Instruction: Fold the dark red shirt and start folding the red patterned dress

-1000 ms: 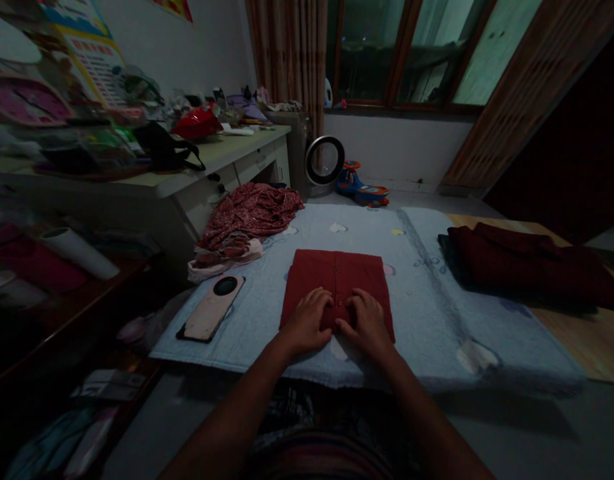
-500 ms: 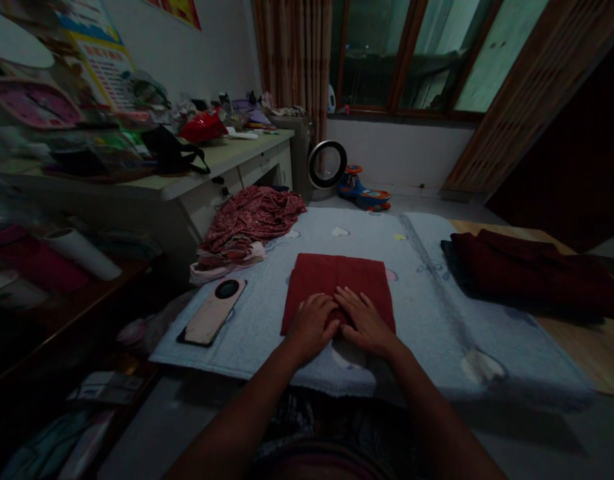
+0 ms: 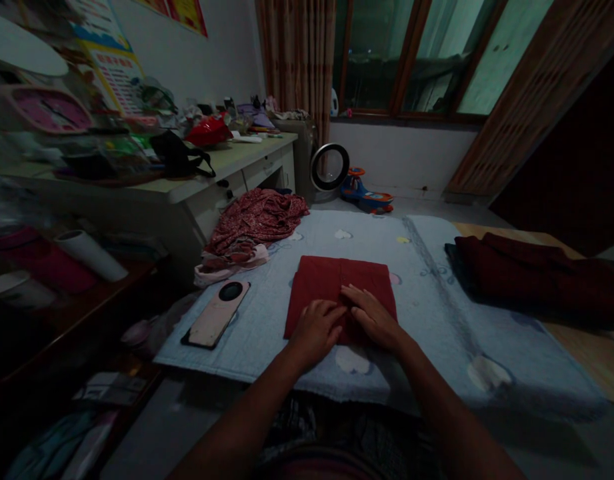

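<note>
A folded red shirt (image 3: 331,280) with a button placket lies in the middle of a pale blue blanket (image 3: 427,313). My left hand (image 3: 317,328) rests palm down on the shirt's near edge, fingers stretched flat. My right hand (image 3: 371,317) lies beside it, fingers flat and pointing left across the fabric, touching the left hand's fingertips. Neither hand holds anything.
A phone in a pink case (image 3: 217,313) lies on the blanket's left edge. A crumpled red patterned garment (image 3: 254,220) is at the far left, dark maroon folded clothes (image 3: 531,273) at the right. A cluttered white desk (image 3: 197,183) stands left; a fan ring (image 3: 329,167) and toy car (image 3: 367,190) beyond.
Both hands went from curled at the shirt's near edge to flat on it, the right fingers sliding forward and left. The view shifted slightly right and up.
</note>
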`<state>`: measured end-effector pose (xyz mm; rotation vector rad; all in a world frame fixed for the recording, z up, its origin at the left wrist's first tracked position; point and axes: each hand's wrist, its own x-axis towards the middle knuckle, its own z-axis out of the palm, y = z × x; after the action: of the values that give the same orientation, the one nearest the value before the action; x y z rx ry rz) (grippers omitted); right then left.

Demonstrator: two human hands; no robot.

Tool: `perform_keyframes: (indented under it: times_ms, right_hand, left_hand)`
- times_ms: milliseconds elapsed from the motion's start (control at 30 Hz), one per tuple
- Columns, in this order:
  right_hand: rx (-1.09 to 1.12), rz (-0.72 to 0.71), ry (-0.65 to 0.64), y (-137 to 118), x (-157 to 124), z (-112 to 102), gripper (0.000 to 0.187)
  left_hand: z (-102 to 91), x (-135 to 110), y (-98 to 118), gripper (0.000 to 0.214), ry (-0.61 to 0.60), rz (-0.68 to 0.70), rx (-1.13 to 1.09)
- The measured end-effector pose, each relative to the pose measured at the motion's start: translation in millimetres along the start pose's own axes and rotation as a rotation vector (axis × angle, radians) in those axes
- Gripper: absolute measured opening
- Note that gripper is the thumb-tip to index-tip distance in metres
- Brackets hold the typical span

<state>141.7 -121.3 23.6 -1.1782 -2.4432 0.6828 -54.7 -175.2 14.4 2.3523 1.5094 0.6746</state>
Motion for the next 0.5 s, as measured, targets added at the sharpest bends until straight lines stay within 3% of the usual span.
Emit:
perform_keyframes:
  times_ms: [167,300,400,500]
  right_hand:
    - [-0.028,-0.043,0.029,1,-8,6,0.057]
    - [-0.006,0.012,0.106,0,5,-4,0.048]
    - [-0.011,0.098,0.204,-1,26,-16,0.043]
    - [-0.114,0.144,0.293,2,50,-16,0.044]
  left_hand:
    - [-2.4,1,0,0.042,-0.007,-0.003,0.0]
    - [-14.7,9,0,0.04,-0.087,0.014,-0.013]
    - [-21.3,32,-1,0.034,-0.092,-0.003,0.006]
    - [-14.7,63,-7,0.042,0.005,-0.04,0.062]
